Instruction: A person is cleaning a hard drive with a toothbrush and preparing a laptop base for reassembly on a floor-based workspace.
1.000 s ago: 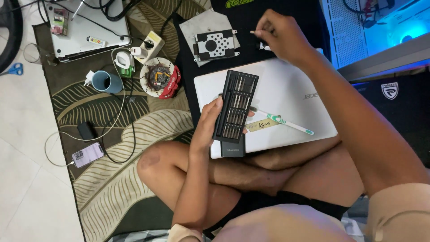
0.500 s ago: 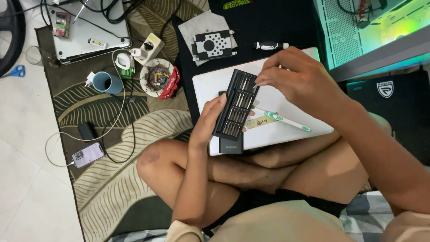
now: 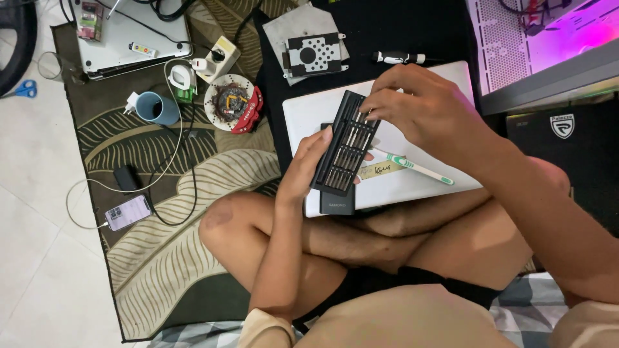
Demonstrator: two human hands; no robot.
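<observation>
Here the left hand curls around the long side of a slim black bit case, propping it tilted above the near-left corner of a white laptop so its rows of metal bits face up. The right hand hovers at the case's far end, fingers pinched down among the bits; whether one is actually gripped I cannot tell. A white-and-green toothbrush lies near the laptop's near edge, just beside the case.
</observation>
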